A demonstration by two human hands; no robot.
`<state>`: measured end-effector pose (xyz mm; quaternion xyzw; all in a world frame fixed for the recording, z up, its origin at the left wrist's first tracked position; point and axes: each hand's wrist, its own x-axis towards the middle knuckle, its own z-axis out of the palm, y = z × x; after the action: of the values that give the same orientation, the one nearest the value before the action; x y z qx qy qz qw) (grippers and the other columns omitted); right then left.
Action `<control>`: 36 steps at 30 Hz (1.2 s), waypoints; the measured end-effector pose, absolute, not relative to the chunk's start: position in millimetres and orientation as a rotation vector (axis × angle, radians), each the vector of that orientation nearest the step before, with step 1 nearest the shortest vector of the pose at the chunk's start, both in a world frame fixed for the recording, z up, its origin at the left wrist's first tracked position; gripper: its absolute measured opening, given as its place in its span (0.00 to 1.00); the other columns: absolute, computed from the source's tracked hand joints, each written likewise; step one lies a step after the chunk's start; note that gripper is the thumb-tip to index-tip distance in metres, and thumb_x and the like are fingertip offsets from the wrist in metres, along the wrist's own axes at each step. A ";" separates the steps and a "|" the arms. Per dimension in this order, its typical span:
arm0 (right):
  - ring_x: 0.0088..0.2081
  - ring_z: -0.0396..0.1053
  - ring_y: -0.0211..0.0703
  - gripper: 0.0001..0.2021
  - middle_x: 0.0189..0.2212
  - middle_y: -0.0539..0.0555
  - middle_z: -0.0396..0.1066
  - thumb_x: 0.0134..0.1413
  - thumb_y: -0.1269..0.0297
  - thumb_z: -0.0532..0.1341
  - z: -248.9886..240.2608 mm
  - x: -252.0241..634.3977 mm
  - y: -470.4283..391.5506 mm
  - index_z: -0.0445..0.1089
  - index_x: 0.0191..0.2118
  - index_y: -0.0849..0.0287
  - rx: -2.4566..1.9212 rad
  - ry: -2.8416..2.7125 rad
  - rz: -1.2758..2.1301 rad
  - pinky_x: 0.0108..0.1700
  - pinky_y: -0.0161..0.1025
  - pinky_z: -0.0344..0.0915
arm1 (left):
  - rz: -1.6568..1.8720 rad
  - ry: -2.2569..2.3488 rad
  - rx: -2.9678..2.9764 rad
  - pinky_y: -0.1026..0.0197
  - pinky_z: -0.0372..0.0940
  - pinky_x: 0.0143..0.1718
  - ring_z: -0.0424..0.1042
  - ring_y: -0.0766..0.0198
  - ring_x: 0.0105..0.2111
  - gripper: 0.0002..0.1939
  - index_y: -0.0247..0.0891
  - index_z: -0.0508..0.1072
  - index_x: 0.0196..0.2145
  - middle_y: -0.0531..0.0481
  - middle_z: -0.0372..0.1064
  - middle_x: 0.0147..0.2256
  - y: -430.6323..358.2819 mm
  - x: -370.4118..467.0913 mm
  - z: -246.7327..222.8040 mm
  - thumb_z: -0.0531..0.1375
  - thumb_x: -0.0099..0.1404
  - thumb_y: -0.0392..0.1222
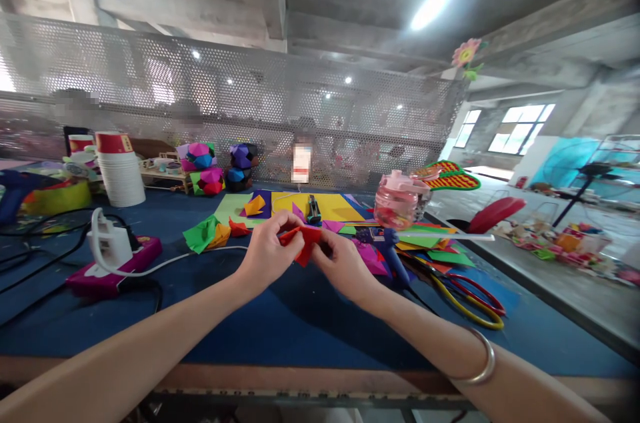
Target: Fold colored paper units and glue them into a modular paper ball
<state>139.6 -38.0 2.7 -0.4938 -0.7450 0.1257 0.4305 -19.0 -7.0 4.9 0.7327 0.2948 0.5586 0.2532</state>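
Observation:
Between my two hands is a folded piece of red paper (307, 247), held up over the blue table. My left hand (267, 251) pinches its left side with thumb and fingers. The right side is gripped by my right hand (345, 264), with a silver bangle (486, 357) on that forearm. Just behind lie a small stapler (313, 209) and yellow paper (340, 204). Left of my hands rest folded green paper (201, 235) and a small orange-red piece (239, 227). A blue hot glue gun (393, 256) stands right of my right hand.
Scissors (470, 301) with red and yellow handles lie right. A pink bottle (395, 199) stands behind the glue gun. At left are a purple power strip (117, 269) with cables and stacked paper cups (119, 173). Colourful paper balls (206, 169) sit before a perforated metal screen (260, 93).

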 end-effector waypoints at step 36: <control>0.26 0.57 0.36 0.15 0.24 0.47 0.62 0.64 0.57 0.50 1.7 140.9 -37.3 0.64 0.30 0.59 -1.243 -1.903 0.374 0.28 0.33 0.51 | 1.414 0.955 1.926 0.61 0.67 0.36 0.72 0.63 0.33 0.08 0.35 0.72 0.33 0.49 0.73 0.32 9.8 -25.3 6.8 0.56 0.54 0.34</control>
<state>140.9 -37.3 1.7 -0.4928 -0.7548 0.1485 0.4067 -25.3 9.8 6.8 0.7183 0.3564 0.5275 0.2805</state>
